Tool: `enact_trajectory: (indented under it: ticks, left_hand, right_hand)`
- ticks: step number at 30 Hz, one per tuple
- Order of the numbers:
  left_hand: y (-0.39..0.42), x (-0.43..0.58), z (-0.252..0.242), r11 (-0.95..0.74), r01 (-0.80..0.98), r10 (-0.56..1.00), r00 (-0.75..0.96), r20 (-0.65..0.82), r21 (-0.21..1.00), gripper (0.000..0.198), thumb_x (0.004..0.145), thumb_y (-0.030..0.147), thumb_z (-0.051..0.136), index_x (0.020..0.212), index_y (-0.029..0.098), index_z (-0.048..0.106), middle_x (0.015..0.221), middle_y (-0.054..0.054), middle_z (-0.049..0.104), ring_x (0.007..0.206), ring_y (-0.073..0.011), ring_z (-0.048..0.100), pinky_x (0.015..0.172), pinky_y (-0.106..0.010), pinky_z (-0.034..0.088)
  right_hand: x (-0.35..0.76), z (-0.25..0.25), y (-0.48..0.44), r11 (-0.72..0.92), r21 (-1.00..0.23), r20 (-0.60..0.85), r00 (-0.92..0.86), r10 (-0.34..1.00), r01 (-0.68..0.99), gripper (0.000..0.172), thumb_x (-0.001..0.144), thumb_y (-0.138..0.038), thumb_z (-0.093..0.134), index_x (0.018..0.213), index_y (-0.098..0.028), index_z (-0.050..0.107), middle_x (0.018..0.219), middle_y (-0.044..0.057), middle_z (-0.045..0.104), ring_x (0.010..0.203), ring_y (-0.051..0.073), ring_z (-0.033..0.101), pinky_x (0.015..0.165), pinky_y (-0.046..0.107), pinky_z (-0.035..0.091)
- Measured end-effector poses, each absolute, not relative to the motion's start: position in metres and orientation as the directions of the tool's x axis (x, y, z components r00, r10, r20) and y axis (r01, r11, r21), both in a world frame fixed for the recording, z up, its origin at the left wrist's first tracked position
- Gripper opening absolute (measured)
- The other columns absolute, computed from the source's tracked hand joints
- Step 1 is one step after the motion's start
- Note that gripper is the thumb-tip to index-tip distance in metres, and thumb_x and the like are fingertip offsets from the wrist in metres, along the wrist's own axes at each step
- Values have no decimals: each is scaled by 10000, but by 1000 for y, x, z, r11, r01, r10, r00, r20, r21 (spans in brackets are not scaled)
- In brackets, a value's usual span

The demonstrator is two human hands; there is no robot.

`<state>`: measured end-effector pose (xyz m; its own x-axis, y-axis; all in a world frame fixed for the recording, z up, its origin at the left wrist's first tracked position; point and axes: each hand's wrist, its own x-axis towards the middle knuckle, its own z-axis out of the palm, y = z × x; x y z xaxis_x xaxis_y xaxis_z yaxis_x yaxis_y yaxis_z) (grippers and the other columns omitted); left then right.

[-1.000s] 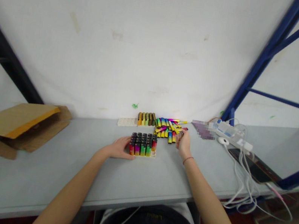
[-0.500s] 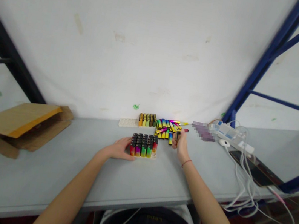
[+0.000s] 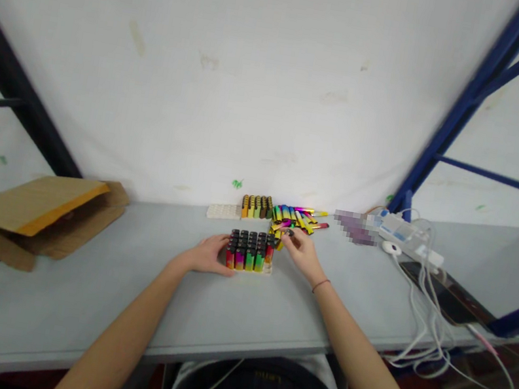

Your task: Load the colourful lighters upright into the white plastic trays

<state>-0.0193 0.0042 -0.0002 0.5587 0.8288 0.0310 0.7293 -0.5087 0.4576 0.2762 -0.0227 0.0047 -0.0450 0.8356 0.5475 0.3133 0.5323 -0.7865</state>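
Observation:
Upright lighters [image 3: 249,259] with black tops and red, purple and green bodies stand in rows in a pale tray [image 3: 267,271]. My left hand [image 3: 207,255] wraps the left side of this tray, thumb along the front and fingers partly hidden behind. At the tray's right back corner, my right hand [image 3: 301,249] pinches a lighter [image 3: 288,232] by its dark top; most of its body is hidden. Behind that hand lies a loose pile of shiny yellow and multicoloured pieces [image 3: 296,216].
A second block of yellow-to-dark upright pieces [image 3: 257,206] stands by the wall, beside a pale holed tray [image 3: 223,212]. An open cardboard box [image 3: 52,213] lies left. To the right are a power strip [image 3: 406,238], white cables [image 3: 423,315] and a dark tablet-like device [image 3: 442,295].
My right hand has moved left from the pile's right side to the tray's right back corner, with the lighter in its fingers. My left hand keeps its place on the tray.

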Motion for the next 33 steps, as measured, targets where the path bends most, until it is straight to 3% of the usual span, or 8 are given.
enact_trajectory:
  ticks: [4,11,17,21,26,30,33]
  left_hand:
    - [5,-18,-1,-494,751,847,530,46,438,944,611,581,807,1415,178,518,1491,-149,505,1369,-381,455,1171,-484,327]
    - [7,-15,-5,-476,775,870,484,95,416,871,655,586,772,1377,159,538,1437,-163,553,1321,-385,501,1136,-513,357]
    - [7,-15,-5,-473,784,871,485,78,403,850,653,573,768,1369,171,550,1449,-153,545,1338,-398,483,1132,-498,371]
    - [7,-14,-4,-477,777,868,489,84,410,849,656,580,760,1357,149,551,1440,-168,549,1323,-394,500,1134,-493,367]
    - [5,-14,-4,-499,754,854,512,94,426,838,683,589,735,1363,147,525,1412,-171,574,1294,-375,528,1110,-501,387]
    - [3,-12,-2,-480,759,865,492,95,439,880,664,609,742,1371,138,513,1397,-178,585,1258,-387,553,1084,-512,412]
    - [3,-12,0,-490,760,859,504,89,427,862,665,612,732,1345,121,532,1368,-185,600,1242,-385,564,1075,-497,423]
  right_hand:
    - [275,7,-26,478,-829,504,20,863,290,321,815,-504,638,809,-184,658,656,12,588,597,150,506,589,284,433]
    - [272,-2,-23,485,-845,489,-42,871,224,369,764,-486,712,988,-196,667,766,29,691,687,176,639,679,314,527]
    - [270,-8,-24,534,-741,488,-218,845,407,272,839,-414,662,1002,-196,666,765,25,702,681,174,656,709,315,527]
    - [267,-6,-29,537,-663,500,-226,836,521,269,853,-333,666,1097,-227,628,828,23,720,701,175,663,702,290,508]
    - [262,-6,-32,556,-558,539,-240,807,616,164,875,-326,649,1011,-235,651,878,36,729,625,161,620,665,278,480]
    - [263,-5,-32,590,-581,582,-221,783,560,208,914,-324,543,1040,-216,668,917,57,722,603,149,585,658,278,474]
    - [271,-4,-27,547,-630,580,-134,804,551,239,919,-356,499,919,-206,685,788,39,699,574,149,554,604,263,437]
